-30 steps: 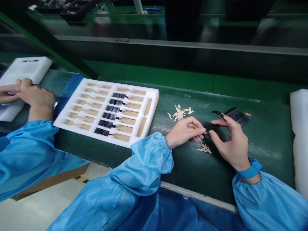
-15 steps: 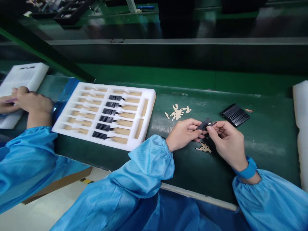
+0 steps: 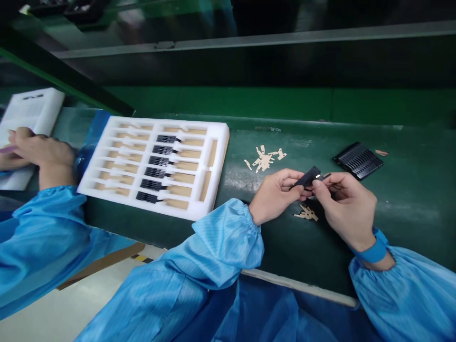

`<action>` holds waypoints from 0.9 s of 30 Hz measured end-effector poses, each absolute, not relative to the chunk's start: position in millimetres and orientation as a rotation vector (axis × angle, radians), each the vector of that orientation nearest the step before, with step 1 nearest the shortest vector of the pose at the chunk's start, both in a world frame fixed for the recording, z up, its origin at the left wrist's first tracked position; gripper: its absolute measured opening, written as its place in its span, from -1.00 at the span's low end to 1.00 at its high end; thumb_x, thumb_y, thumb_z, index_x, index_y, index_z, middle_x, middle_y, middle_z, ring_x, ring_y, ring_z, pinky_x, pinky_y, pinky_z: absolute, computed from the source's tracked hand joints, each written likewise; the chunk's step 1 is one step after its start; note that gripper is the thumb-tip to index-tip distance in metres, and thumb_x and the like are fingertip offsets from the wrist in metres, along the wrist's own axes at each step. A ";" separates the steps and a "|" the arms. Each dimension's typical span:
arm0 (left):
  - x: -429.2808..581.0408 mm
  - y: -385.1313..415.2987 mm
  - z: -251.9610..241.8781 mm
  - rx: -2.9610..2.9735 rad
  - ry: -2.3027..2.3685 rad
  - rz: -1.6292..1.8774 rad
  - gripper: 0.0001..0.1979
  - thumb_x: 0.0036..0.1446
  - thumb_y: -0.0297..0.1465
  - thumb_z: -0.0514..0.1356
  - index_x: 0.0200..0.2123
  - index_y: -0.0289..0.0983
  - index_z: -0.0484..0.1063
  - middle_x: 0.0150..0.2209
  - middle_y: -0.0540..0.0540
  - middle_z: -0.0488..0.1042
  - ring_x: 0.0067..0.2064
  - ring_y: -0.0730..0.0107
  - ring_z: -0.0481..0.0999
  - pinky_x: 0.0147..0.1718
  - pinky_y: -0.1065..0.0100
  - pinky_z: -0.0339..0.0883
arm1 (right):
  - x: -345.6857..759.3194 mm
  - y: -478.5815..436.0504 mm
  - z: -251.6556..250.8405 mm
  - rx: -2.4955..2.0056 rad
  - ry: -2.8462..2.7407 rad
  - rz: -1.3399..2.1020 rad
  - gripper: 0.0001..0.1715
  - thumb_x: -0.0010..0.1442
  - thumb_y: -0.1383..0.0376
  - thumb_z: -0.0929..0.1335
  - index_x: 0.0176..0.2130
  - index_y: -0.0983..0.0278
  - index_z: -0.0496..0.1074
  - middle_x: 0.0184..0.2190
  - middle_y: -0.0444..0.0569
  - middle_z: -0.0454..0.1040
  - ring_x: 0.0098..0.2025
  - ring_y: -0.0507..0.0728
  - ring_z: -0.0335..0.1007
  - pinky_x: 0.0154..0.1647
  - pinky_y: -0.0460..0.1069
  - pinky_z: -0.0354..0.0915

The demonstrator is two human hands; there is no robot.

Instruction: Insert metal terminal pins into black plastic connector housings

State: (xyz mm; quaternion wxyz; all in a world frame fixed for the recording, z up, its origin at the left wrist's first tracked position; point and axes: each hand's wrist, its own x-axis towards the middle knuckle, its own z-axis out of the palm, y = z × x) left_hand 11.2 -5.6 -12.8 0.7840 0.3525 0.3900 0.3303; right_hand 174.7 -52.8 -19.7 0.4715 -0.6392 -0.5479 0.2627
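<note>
My left hand (image 3: 280,192) is closed around a small flat black part (image 3: 307,178) held above the table. The fingers of my right hand (image 3: 345,202) pinch at the part's right end, where a small dark piece with a bright spot shows; its kind is too small to make out. Below the hands lies a little pile of beige strips (image 3: 306,212). Beyond my left hand is a looser heap of small cream-coloured pieces (image 3: 263,159). A stack of black ribbed parts (image 3: 359,160) rests past my right hand.
A white foam tray (image 3: 217,180) with black comb-like parts in its middle slots stands left on the green table (image 3: 402,223). At far left, a co-worker's hands (image 3: 46,152) are over a white foam block (image 3: 42,111). A green post (image 3: 71,76) slants behind.
Both hands have shifted slightly right in view, and the black part now shows more of its length, tilted up to the right. The camera view has also moved a little.
</note>
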 end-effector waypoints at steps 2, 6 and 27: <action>12.5 -7.7 -12.8 0.746 0.827 0.732 -0.75 0.15 -0.52 0.34 -0.10 -0.38 0.44 -0.19 -0.19 0.64 -0.20 0.32 0.67 -0.12 0.34 0.55 | 173.9 -53.6 -20.2 -1.579 -1.343 0.616 -0.85 0.26 0.21 0.47 -0.26 0.21 0.46 -0.35 -0.11 0.55 -0.38 0.08 0.50 -0.31 -0.02 0.41; 14.5 -10.7 -12.5 0.731 0.809 0.741 -0.72 0.17 -0.45 0.35 -0.08 -0.37 0.43 -0.13 -0.21 0.63 -0.12 0.22 0.67 -0.05 0.26 0.53 | 172.9 -54.6 -22.3 -1.594 -1.338 0.583 -0.85 0.26 0.20 0.46 -0.26 0.21 0.46 -0.33 -0.08 0.55 -0.35 0.09 0.50 -0.30 0.00 0.42; 15.1 -11.9 -11.6 0.759 0.805 0.741 -0.72 0.19 -0.42 0.34 -0.06 -0.37 0.44 -0.16 -0.19 0.63 -0.11 0.22 0.66 -0.07 0.29 0.54 | 173.2 -55.0 -21.6 -1.638 -1.362 0.536 -0.84 0.24 0.19 0.47 -0.28 0.20 0.46 -0.34 -0.08 0.55 -0.37 0.11 0.51 -0.32 0.01 0.44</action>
